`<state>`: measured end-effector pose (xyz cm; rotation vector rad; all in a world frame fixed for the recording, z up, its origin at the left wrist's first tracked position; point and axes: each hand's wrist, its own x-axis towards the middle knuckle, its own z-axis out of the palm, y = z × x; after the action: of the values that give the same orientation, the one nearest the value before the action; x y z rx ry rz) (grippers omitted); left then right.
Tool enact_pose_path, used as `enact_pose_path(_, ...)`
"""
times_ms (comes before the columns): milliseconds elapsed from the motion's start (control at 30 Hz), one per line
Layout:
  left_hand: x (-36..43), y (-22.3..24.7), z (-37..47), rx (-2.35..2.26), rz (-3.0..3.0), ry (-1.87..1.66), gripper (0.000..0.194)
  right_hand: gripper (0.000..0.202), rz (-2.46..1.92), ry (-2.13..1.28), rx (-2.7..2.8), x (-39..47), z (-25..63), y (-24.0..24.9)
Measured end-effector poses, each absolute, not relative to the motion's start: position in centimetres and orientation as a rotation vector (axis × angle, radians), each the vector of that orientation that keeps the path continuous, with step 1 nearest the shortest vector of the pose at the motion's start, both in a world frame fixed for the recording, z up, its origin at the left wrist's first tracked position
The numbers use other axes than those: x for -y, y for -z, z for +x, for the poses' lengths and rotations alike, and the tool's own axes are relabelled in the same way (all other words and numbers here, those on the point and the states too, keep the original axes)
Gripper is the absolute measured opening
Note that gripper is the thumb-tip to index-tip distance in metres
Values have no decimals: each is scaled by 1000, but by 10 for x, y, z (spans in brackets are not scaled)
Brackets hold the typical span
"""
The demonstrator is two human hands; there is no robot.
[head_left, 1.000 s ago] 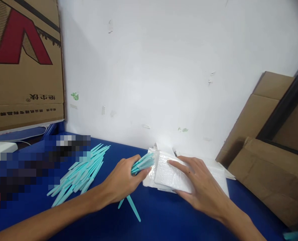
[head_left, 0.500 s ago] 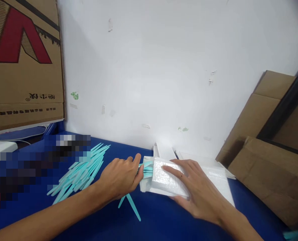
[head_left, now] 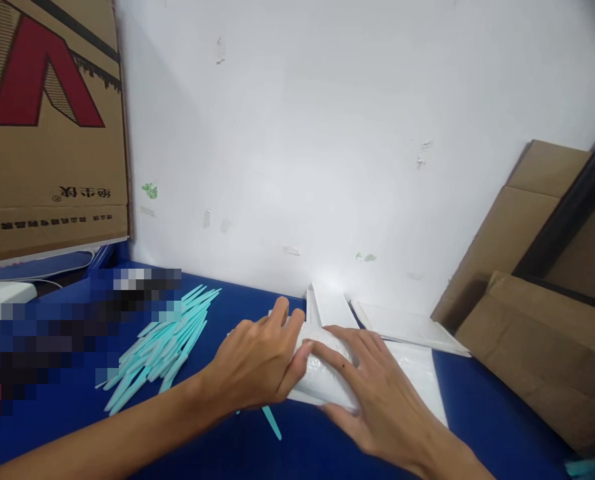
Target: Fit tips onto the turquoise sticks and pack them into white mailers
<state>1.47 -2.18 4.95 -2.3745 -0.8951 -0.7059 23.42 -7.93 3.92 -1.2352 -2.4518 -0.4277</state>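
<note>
A white bubble mailer (head_left: 322, 380) lies on the blue table between my hands. My left hand (head_left: 260, 357) grips the left, open end of the mailer with thumb and fingers, covering that end. The fingers of my right hand (head_left: 372, 380) are wrapped over the mailer's right part, thumb at its near edge. The teal sticks inside it do not show now. A loose teal stick (head_left: 272, 423) lies on the table below my left hand. To the left is a pile of teal sticks (head_left: 165, 343).
More white mailers (head_left: 402, 325) lie behind and to the right of my right hand, against the white wall (head_left: 297, 133). A large printed carton (head_left: 52, 160) stands at the left, brown cardboard (head_left: 537, 353) at the right. The left side is partly pixelated.
My left hand has moved right onto the mailer's open end, hiding the teal sticks there. The mailer and my right hand have shifted slightly left and toward me.
</note>
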Motion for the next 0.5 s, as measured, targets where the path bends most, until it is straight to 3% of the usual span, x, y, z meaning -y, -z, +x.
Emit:
enact_pose_path(333, 31, -118, 85, 520, -2350, 921, 33, 38, -1164, 498, 1887, 70, 247, -37)
enact_pose_path(500, 27, -142, 115, 105, -2203, 1071, 38, 41, -1233, 557, 1645, 69, 270, -51)
